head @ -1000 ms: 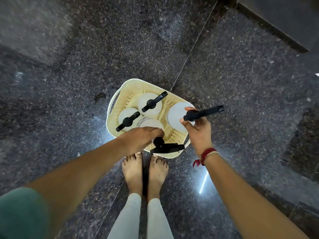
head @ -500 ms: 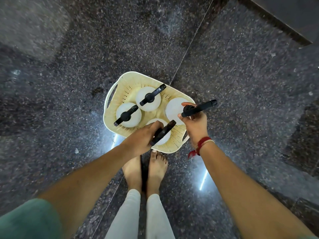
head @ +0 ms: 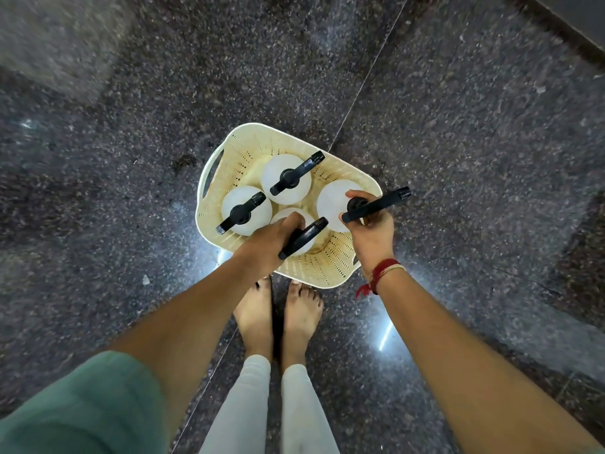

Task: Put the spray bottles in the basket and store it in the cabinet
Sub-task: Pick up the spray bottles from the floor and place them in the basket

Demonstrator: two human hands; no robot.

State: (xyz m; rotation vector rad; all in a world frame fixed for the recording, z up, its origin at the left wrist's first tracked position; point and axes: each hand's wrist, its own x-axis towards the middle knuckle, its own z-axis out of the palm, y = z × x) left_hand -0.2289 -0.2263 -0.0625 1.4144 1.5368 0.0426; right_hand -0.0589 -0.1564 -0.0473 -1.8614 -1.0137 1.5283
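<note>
Spray bottles [head: 285,179], four in all, stand upright in the cream basket [head: 229,152] on the dark floor [head: 458,142]. The left hand [head: 266,244] and right hand [head: 373,231] each grip a bottle's black neck, probably seating the last two so none tips in carrying.

Floor [head: 458,132]: polished speckled dark granite, glossy, mirroring bright light patches. Basket [head: 324,270]: cream plastic, perforated walls, smooth rim, faint brownish staining inside. Spray bottles [head: 244,209]: translucent white plastic bodies, matt, frosted look; trigger heads [head: 296,173] black plastic with a slight sheen. Wrist thread [head: 379,273] on the right arm: red cord, fibrous, with a tasselled end. Sleeve [head: 75,411]: green cloth, matt. Trousers [head: 242,411]: pale cloth, smooth, matt.
</note>
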